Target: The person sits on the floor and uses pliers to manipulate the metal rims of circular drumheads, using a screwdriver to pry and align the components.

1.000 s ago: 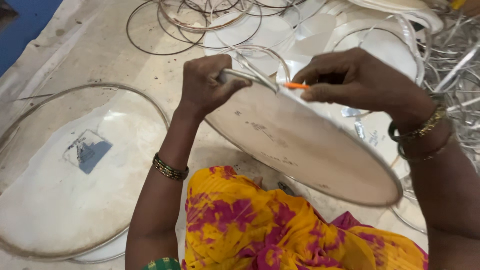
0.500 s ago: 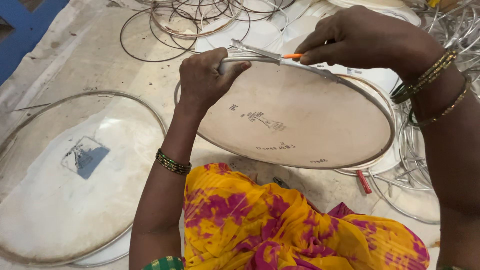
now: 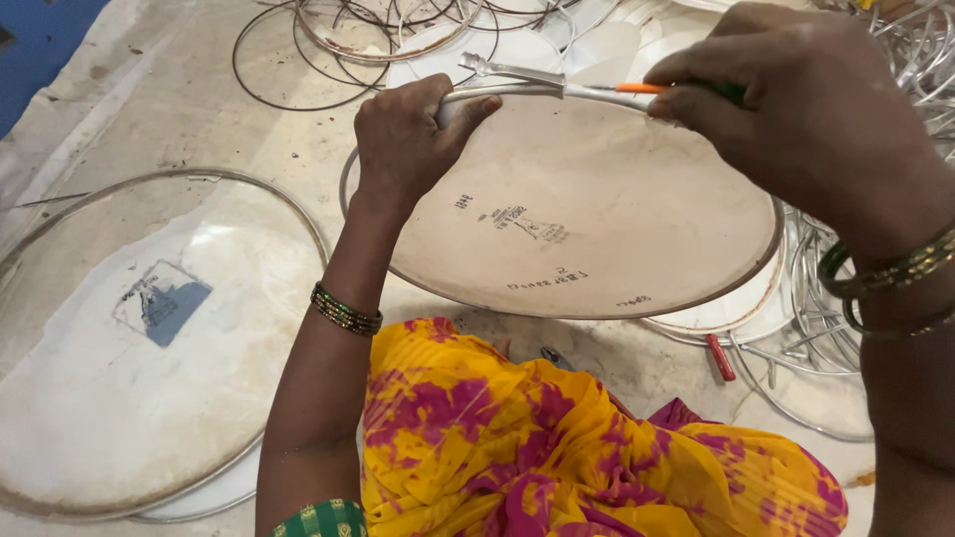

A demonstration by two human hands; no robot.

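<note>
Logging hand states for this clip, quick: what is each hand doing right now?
Left hand: closed on the far rim of the round drum skin.
Right hand: closed on an orange-handled tool at the rim.

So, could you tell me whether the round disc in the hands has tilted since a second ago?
Yes. The round disc, angled down to the right earlier, now sits flatter, judged against the hooped disc on the floor.

Left hand [image 3: 408,139] curled over the round disc's [image 3: 587,229] far rim, right hand [image 3: 806,109] clenched at that rim, forearms raised
</note>
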